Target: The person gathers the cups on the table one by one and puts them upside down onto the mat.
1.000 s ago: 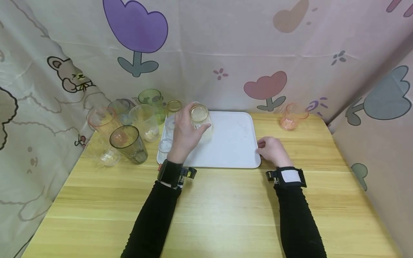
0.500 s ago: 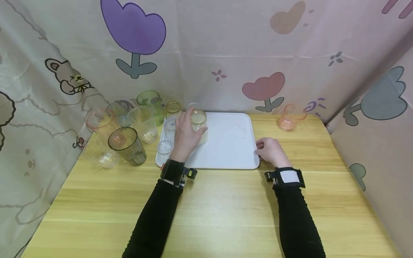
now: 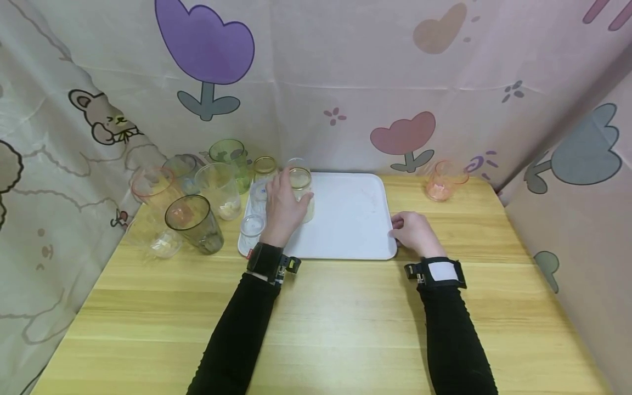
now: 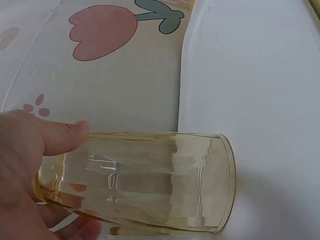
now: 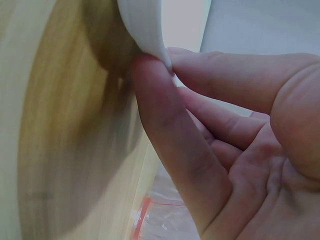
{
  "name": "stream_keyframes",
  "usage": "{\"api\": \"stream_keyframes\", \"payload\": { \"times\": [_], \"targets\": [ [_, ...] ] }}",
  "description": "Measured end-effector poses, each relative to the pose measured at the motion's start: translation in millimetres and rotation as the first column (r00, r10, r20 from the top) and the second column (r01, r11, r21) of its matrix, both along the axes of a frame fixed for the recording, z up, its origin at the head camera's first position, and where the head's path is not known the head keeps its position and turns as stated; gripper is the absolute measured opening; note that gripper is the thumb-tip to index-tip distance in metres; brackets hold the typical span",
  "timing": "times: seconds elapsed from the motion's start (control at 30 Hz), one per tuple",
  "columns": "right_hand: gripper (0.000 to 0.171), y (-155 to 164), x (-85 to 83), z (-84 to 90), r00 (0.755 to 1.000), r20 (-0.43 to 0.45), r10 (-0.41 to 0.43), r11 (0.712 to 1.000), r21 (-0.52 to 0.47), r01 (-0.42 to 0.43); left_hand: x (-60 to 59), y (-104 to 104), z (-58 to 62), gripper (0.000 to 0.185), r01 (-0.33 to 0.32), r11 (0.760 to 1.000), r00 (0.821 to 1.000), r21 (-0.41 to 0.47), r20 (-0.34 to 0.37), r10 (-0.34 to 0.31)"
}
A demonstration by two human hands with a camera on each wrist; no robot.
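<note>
My left hand (image 3: 285,214) holds a pale yellow-tinted drinking glass (image 4: 150,182) by its upper end, over the left part of a white tray (image 3: 350,219). In the left wrist view the thumb lies along one side of the glass, with fingers round the other. Its wider end is down at the tray's surface. At the tray's right edge, my right hand (image 3: 417,233) pinches the rim between thumb and finger, seen closely in the right wrist view. Clear glasses (image 3: 252,226) stand along the tray's left side, beside a yellow-rimmed one (image 3: 265,164). Another clear glass (image 3: 296,163) shows behind the held one.
Left of the tray stand several tumblers, among them a dark grey one (image 3: 195,224), a green one (image 3: 230,159) and a pink-rimmed one (image 3: 154,184). Orange-pink glassware (image 3: 439,186) lies at the table's back right. A printed curtain (image 3: 316,82) hangs behind.
My left hand has lowered the yellow glass onto the tray and shifted it slightly left. The right hand stays at the tray's edge.
</note>
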State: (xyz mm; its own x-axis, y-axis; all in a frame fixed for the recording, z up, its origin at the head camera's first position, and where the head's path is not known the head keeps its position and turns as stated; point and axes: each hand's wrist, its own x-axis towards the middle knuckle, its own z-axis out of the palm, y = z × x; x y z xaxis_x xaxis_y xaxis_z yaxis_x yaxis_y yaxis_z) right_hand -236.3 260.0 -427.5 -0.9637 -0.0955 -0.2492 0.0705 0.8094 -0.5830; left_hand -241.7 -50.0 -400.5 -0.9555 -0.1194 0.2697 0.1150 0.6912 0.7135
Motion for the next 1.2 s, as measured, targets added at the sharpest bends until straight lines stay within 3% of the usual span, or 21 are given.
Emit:
{"api": "stream_keyframes", "payload": {
  "times": [0.43, 0.53, 0.7, 0.83, 0.97, 1.03, 1.1, 1.2],
  "targets": [
    [0.039, 0.6, 0.2, 0.7, 1.000, -0.022, 0.018, 0.999, 0.028, -0.018, 1.6, 0.5, 8.8, 0.089, 0.012, 0.997, 0.999, -0.074, 0.045, -0.009],
    [0.040, 1.1, 1.0, 1.7, 0.999, -0.032, 0.030, 0.999, 0.044, -0.028, 3.6, 0.5, 10.8, 0.091, 0.018, 0.996, 0.999, -0.087, 0.030, -0.015],
    [0.048, 0.4, 4.2, 4.3, 0.997, -0.068, 0.031, 0.998, 0.062, -0.027, 15.3, 4.4, 13.3, 0.084, 0.005, 0.997, 0.993, -0.080, -0.118, -0.015],
    [0.050, -1.2, 6.9, 7.9, 0.980, -0.197, -0.032, 0.999, 0.000, 0.032, 29.3, 12.2, 9.7, 0.072, 0.021, 0.998, 0.951, -0.061, -0.307, -0.039],
    [0.047, -6.8, 8.6, 12.0, 0.921, -0.360, -0.153, 0.981, -0.165, 0.098, 41.7, 22.2, -0.7, 0.060, 0.046, 0.996, 0.896, -0.076, -0.437, -0.075],
    [0.045, -11.0, 9.3, 15.0, 0.875, -0.429, -0.224, 0.958, -0.261, 0.117, 46.4, 26.8, -6.2, 0.054, 0.064, 0.993, 0.883, -0.104, -0.458, -0.105],
    [0.042, -14.7, 9.7, 18.5, 0.819, -0.495, -0.291, 0.931, -0.344, 0.123, 50.6, 30.7, -11.6, 0.048, 0.080, 0.986, 0.880, -0.146, -0.454, -0.138],
    [0.036, -17.7, 9.6, 24.5, 0.728, -0.573, -0.377, 0.888, -0.447, 0.108, 57.3, 34.9, -18.2, 0.037, 0.128, 0.968, 0.897, -0.214, -0.392, -0.205]
  ]
}}
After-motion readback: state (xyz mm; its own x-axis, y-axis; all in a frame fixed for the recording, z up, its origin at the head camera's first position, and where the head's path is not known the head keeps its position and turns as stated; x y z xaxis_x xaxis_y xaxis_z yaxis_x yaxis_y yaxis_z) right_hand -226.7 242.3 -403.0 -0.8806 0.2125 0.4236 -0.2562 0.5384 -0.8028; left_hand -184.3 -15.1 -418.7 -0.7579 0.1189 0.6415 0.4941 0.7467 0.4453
